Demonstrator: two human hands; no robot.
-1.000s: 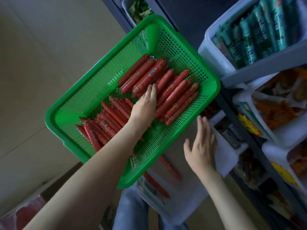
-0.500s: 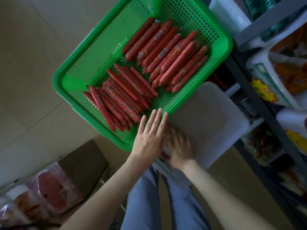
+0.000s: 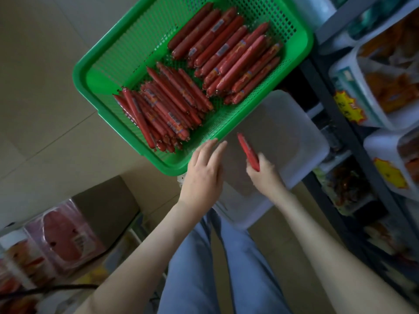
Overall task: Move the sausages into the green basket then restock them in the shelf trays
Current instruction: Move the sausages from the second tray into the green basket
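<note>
Head view: the left hand (image 3: 204, 175), fingers straight and together, touches the rim of the perforated green plastic basket (image 3: 108, 64). The right hand (image 3: 264, 175) grips one slim red sausage (image 3: 248, 151) over a smooth white tray (image 3: 301, 141). Farther off, glossy tube-shaped sausages (image 3: 199, 71) lie heaped in the basket.

Your green basket (image 3: 90, 74) is perforated plastic, and its solid rim is smooth with a slight sheen. The sausages (image 3: 226, 53) in it wear tight, glossy film that catches the light. The white tray (image 3: 294, 137) before you is frosted, matt plastic. Your trousers (image 3: 204, 268) are soft blue cloth. The shelf frame (image 3: 368, 175) looks like dark, matt metal, and the floor (image 3: 34, 87) is smooth pale tile.
</note>
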